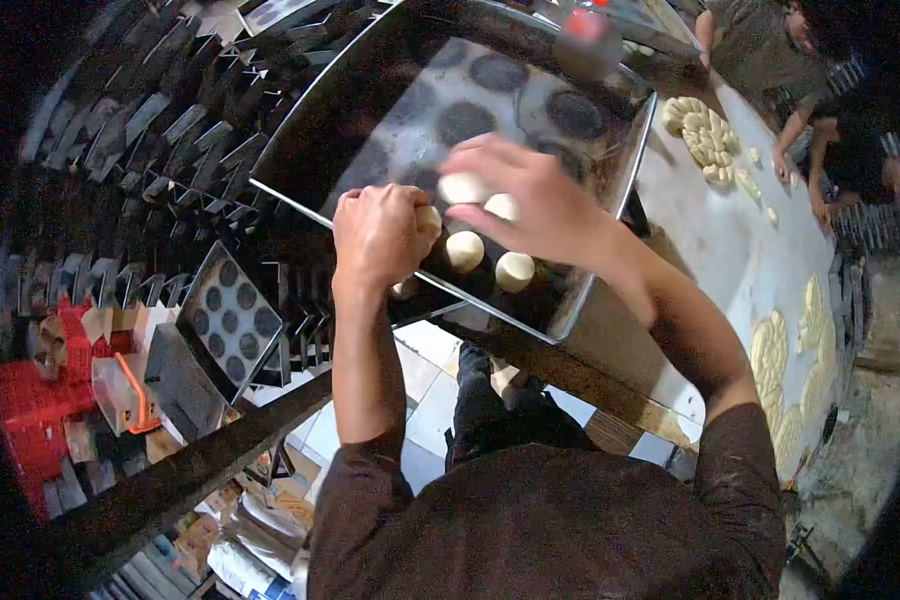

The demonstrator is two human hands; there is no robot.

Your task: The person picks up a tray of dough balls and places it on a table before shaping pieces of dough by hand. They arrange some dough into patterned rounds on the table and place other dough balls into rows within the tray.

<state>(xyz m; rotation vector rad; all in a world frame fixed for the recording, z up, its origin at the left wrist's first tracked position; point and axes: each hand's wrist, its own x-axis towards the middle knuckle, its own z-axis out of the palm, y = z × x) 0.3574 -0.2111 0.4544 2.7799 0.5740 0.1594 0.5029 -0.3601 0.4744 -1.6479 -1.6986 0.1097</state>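
A dark baking tray point(598, 262) with round dark patches on its base lies in front of me. My left hand point(378, 235) is closed at its near left edge, curled around a pale dough ball point(429, 222) that partly shows beside the fingers. Slightly blurred, my right hand point(535, 195) reaches over the tray with a dough ball point(462, 187) between thumb and fingers. Under that hand another dough ball point(502, 207) partly shows. Two more, a left dough ball point(464, 252) and a right dough ball point(515, 272), sit near the tray's front edge.
On the right, a pale worktable point(715, 240) carries a heap of dough pieces point(705, 135) and long dough strips point(770, 360). Another person point(770, 60) stands at its far side, hands by the dough. Left are a smaller patterned tray point(232, 320), red crates point(30, 420) and dark racking point(130, 130).
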